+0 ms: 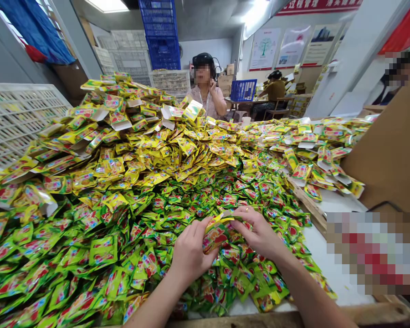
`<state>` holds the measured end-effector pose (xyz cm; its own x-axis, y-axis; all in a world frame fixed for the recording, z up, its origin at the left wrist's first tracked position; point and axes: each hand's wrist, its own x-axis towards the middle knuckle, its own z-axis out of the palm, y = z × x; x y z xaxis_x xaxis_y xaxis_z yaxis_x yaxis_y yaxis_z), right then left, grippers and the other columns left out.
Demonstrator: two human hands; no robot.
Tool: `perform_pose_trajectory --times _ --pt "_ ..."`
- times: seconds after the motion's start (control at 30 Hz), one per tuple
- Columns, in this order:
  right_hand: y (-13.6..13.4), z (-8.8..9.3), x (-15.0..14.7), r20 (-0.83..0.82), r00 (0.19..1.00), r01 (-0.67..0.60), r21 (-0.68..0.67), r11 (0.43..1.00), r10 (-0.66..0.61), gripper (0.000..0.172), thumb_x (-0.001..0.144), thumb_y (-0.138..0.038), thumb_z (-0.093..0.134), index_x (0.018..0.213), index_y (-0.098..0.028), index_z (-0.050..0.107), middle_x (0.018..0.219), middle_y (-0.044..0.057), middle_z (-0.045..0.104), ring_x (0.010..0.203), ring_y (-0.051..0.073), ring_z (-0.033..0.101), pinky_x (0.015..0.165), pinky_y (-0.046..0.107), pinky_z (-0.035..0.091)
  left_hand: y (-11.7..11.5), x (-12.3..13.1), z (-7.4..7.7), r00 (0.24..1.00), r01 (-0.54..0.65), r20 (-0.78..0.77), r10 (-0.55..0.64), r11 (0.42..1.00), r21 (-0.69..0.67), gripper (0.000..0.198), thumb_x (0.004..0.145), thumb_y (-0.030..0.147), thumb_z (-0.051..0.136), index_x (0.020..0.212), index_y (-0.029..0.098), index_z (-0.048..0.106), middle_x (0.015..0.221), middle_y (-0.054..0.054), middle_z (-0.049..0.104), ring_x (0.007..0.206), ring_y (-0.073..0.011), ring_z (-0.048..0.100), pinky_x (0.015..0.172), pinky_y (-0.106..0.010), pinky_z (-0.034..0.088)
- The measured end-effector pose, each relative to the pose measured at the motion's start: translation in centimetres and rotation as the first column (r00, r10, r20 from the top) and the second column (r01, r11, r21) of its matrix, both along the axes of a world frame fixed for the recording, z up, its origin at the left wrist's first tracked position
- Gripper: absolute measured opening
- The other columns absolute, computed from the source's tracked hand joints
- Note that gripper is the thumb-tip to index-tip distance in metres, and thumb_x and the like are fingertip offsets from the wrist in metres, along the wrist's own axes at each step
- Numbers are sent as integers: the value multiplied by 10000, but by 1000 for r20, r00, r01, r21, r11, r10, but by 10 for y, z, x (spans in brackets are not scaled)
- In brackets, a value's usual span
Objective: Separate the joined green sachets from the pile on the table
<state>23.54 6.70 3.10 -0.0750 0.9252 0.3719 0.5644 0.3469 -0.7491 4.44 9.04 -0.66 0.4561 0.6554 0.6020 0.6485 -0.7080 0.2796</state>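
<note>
The wooden rim [369,314] of the worktop [341,269] runs along the near edge. Just beyond it, both hands meet on a small yellow carton [216,234], held tilted above the packets: the left hand [193,250] is clamped around its body, the right hand [259,232] pinches its upper right end. Whether a packet is also between the right fingers, I cannot tell. Green packets [102,250] spread beneath and around the hands; a wooden strip [307,205] borders them at right. Farther back are heaped yellow packets [187,150], with open-ended cartons [71,132] piled at left and more cartons [328,136] at right. A white crate [23,118] stands at far left. Across the heap sits a person [207,102], one hand raised beside the head. Behind are stacked blue crates [160,41], another seated person [276,93] and wall posters [264,48].
</note>
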Motion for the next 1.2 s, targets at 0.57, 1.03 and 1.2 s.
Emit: perform_pose_trajectory --times 0.57,1.03,1.2 --pt "-6 -19 -24 -125 947 319 260 912 -296 245 857 -426 553 756 -282 724 812 48 727 1024 284 590 959 518 286 -6 1 4 987 -44 152 45 999 -13 504 783 370 609 1219 202 421 991 -81 642 876 -212 653 752 -307 545" --pt "-2 -19 -34 -495 867 -66 -226 972 -56 243 782 -417 629 851 -187 669 847 57 709 819 221 638 803 365 501 -3 -2 14 907 145 417 58 887 -438 444 840 388 553 1210 200 395 1083 -91 616 980 -213 613 845 -355 490" --pt "0 -26 -35 -620 777 115 -28 993 -107 307 682 -351 750 932 -236 612 849 17 682 791 181 646 730 305 533 -5 0 8 833 329 550 58 748 -576 289 896 395 458 1111 208 410 750 7 630 644 -144 606 614 -261 470"
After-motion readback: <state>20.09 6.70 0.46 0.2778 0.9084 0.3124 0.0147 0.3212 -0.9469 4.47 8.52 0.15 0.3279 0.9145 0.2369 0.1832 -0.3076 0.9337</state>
